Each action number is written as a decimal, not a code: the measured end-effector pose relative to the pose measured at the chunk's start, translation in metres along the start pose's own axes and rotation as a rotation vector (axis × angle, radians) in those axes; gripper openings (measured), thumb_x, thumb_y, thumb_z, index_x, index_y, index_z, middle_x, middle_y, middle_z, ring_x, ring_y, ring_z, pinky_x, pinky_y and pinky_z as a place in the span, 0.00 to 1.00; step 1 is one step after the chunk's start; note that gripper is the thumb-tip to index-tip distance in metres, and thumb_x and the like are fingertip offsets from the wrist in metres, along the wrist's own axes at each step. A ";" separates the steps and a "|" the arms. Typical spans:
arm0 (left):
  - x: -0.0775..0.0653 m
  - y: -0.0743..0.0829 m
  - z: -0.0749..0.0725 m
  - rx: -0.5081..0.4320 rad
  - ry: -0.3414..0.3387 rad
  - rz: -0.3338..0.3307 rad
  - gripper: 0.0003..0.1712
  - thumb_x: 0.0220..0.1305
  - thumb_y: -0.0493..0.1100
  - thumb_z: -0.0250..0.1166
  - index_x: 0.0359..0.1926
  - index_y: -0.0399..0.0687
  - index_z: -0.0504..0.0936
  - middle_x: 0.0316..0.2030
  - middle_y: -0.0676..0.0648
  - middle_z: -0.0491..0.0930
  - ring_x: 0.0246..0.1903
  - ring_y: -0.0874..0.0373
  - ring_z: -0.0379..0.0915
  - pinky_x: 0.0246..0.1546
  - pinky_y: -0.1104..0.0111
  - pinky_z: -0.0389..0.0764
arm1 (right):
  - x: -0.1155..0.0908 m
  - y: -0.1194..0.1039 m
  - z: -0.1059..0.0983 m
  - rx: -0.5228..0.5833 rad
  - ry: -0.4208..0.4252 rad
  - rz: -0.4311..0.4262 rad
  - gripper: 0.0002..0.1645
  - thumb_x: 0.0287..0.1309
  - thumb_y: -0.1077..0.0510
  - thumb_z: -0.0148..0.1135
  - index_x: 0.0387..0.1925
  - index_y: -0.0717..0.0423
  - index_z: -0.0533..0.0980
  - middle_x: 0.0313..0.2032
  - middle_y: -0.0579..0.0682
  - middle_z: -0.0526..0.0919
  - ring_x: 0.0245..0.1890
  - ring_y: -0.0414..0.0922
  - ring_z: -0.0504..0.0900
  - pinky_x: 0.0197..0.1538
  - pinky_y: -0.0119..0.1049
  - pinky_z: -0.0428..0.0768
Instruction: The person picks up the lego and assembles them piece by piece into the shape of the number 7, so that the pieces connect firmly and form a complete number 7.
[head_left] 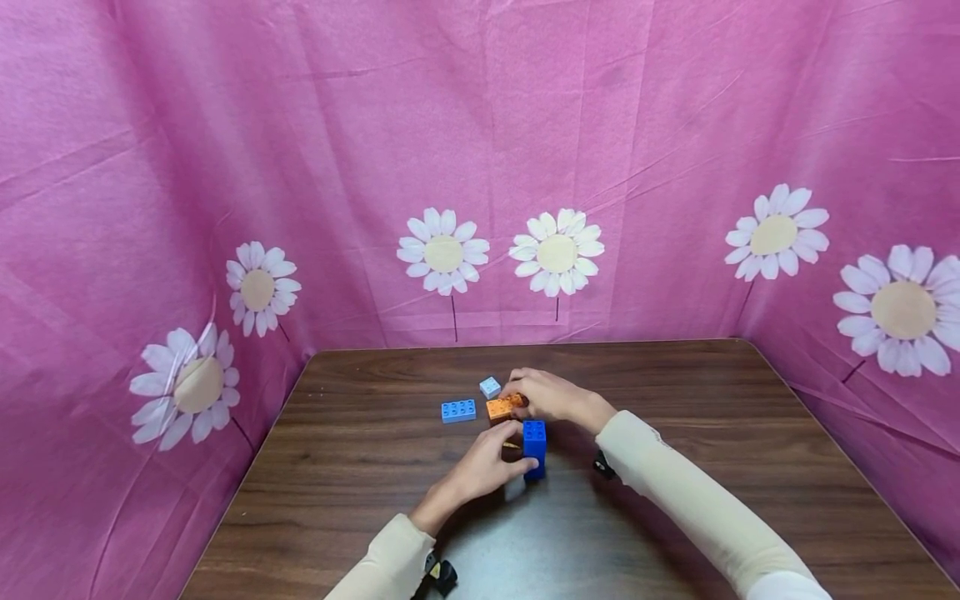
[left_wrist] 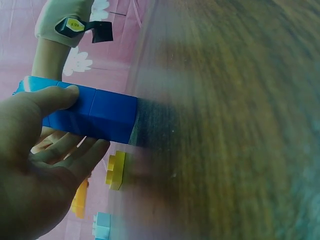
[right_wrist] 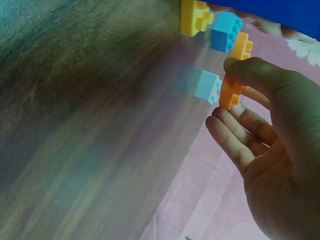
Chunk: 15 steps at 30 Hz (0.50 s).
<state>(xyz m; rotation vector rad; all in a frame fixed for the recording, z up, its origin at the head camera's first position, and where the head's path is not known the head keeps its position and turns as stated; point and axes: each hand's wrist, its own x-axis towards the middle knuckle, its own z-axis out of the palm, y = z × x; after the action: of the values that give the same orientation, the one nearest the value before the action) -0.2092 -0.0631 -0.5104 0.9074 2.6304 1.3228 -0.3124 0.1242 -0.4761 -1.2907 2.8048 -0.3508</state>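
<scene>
A dark blue stack of toy building bricks (head_left: 534,450) stands upright on the table, and my left hand (head_left: 482,463) grips it from the left. In the left wrist view the thumb lies along the stack's (left_wrist: 102,111) near side, with fingers behind it. Beyond the stack, my right hand (head_left: 553,395) pinches an orange building brick (head_left: 498,409) between thumb and fingers. The right wrist view has that orange brick (right_wrist: 228,94) held above the tabletop, studs facing the palm. A yellow brick (left_wrist: 115,170) lies near the stack, mostly hidden behind my left hand in the head view.
Left of the orange brick lies a light blue eight-stud brick (head_left: 458,411). A small pale blue brick (head_left: 490,387) sits just behind it. The wooden table (head_left: 360,467) meets a pink cloth (head_left: 495,125) with printed daisies at its back and sides.
</scene>
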 end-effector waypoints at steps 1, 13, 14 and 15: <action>0.000 0.000 0.000 0.002 0.001 0.001 0.18 0.70 0.46 0.74 0.56 0.47 0.82 0.53 0.48 0.85 0.54 0.56 0.82 0.60 0.58 0.85 | -0.001 0.000 -0.002 0.004 0.007 0.000 0.20 0.66 0.54 0.74 0.59 0.49 0.85 0.48 0.48 0.82 0.49 0.45 0.79 0.60 0.45 0.83; 0.001 0.000 0.000 -0.001 0.000 -0.017 0.21 0.71 0.47 0.73 0.59 0.45 0.81 0.56 0.47 0.85 0.55 0.53 0.83 0.59 0.59 0.85 | -0.017 -0.007 -0.019 0.068 0.058 0.001 0.19 0.66 0.57 0.73 0.58 0.52 0.86 0.46 0.45 0.81 0.46 0.43 0.79 0.53 0.41 0.83; 0.001 0.000 -0.001 0.005 0.000 -0.018 0.21 0.72 0.48 0.72 0.60 0.45 0.81 0.56 0.47 0.85 0.55 0.53 0.83 0.59 0.59 0.85 | -0.018 -0.007 -0.020 0.067 0.066 0.000 0.19 0.65 0.58 0.73 0.58 0.52 0.86 0.45 0.45 0.81 0.45 0.43 0.79 0.53 0.40 0.83; 0.001 0.000 0.000 0.012 0.000 -0.017 0.22 0.72 0.48 0.72 0.60 0.45 0.81 0.57 0.47 0.85 0.56 0.54 0.82 0.59 0.59 0.85 | -0.020 -0.008 -0.022 0.067 0.073 0.002 0.20 0.65 0.58 0.74 0.58 0.52 0.86 0.45 0.45 0.81 0.45 0.43 0.78 0.52 0.39 0.83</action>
<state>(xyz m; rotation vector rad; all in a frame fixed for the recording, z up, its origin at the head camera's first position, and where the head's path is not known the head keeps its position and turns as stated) -0.2103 -0.0627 -0.5097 0.8852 2.6427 1.3044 -0.2965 0.1383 -0.4543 -1.2868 2.8261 -0.4975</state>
